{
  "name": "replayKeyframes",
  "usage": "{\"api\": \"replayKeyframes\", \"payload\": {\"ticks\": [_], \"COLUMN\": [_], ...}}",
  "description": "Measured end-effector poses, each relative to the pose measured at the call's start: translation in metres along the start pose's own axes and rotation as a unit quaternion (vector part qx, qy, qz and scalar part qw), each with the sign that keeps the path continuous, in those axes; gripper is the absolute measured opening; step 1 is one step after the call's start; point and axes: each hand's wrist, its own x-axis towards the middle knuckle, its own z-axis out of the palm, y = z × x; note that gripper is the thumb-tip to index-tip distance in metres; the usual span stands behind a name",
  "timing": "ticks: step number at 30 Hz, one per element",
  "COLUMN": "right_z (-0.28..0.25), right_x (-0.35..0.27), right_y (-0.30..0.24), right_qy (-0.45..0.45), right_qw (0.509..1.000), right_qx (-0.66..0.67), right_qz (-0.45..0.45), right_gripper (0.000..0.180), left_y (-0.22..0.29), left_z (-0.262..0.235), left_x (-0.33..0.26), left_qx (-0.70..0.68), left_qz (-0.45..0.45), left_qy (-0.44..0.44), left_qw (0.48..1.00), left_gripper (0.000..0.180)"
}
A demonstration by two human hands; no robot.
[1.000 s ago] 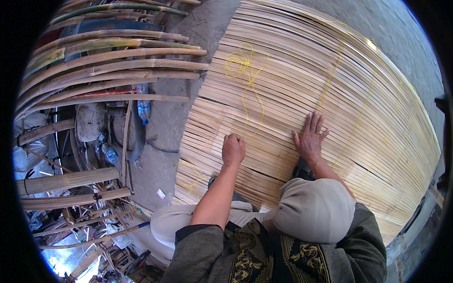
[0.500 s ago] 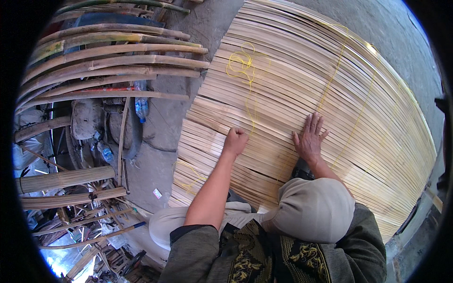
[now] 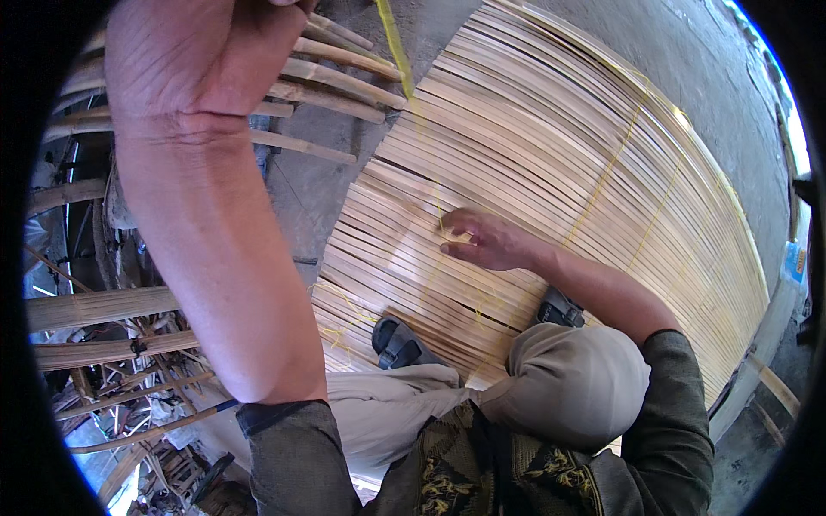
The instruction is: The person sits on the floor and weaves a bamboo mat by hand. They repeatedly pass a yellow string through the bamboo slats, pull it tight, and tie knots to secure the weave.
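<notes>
My left hand (image 3: 194, 56) is raised close to the camera, fingers closed on a yellow string (image 3: 404, 64) that runs down taut to the mat. My right hand (image 3: 486, 241) rests on a wide mat of pale bamboo slats (image 3: 551, 172), its fingers pinching the same string where it meets the slats. More lines of yellow string (image 3: 615, 168) cross the slats farther out. I squat on the mat's near edge; a dark sandal (image 3: 400, 342) and a second sandal (image 3: 559, 308) stand on the slats.
Long bamboo poles (image 3: 335, 95) lie stacked to the left beyond the mat. More split bamboo (image 3: 99, 305) and scraps are piled at lower left. Grey concrete floor (image 3: 301, 198) shows between the poles and the mat, and along the far right edge.
My left hand has risen from the slats up toward the camera, drawing the yellow string taut. My right hand shifted left from lying flat to pinching the string. The camera has moved closer.
</notes>
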Motion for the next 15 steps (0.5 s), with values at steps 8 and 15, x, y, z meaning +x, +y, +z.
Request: {"api": "replayKeyframes", "payload": {"ticks": [8,15], "right_z": [-0.144,-0.198], "right_x": [-0.026,-0.118], "right_y": [-0.021,-0.037], "right_qy": [0.254,0.371], "right_qw": [0.940,0.751], "right_qx": [0.167,-0.062], "right_qz": [0.158,0.542], "right_gripper": [0.029,0.050], "left_y": [-0.150,-0.243], "left_z": [-0.107,-0.076], "left_x": [-0.057,-0.187], "left_qx": [0.348,0.372], "left_qz": [-0.262,-0.451], "left_qy": [-0.234,-0.519], "left_qw": [0.869,0.623], "left_gripper": [0.038,0.033]}}
